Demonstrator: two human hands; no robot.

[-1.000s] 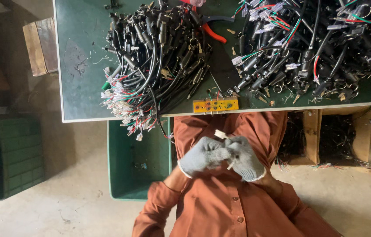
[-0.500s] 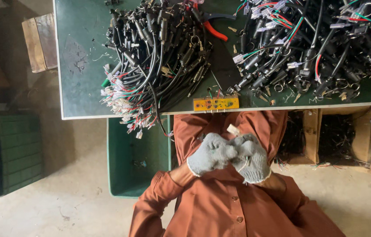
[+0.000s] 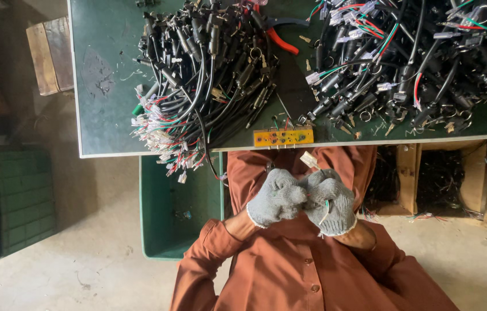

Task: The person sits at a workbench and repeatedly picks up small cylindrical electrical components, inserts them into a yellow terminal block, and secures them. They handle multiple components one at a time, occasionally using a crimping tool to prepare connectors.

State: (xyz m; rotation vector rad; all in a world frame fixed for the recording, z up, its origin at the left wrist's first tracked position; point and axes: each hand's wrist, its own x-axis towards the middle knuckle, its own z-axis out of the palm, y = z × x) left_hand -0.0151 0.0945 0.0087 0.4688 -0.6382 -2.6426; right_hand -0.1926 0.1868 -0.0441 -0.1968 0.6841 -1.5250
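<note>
Head view: both hands in grey knit gloves, held close over lap, below edge of green table [image 3: 105, 69]. Left hand [image 3: 277, 197] fisted tight, touching right hand [image 3: 328, 203]; both pinched small wire lead [image 3: 325, 208], red and green strands, white connector [image 3: 309, 159] poking up above knuckles. Judged best: keep grip near connector, pull straight, avoid kinking strands. Cable harness heaps [image 3: 209, 75] lay on table; orange test block [image 3: 284, 137] at edge; green bin [image 3: 181, 214] below.

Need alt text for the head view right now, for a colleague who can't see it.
Two hands in grey knit gloves, left hand and right hand, meet over an orange-brown shirt, pinching a small white connector with thin coloured wires. Beyond them, two heaps of black cable harnesses cover a green table.
</note>
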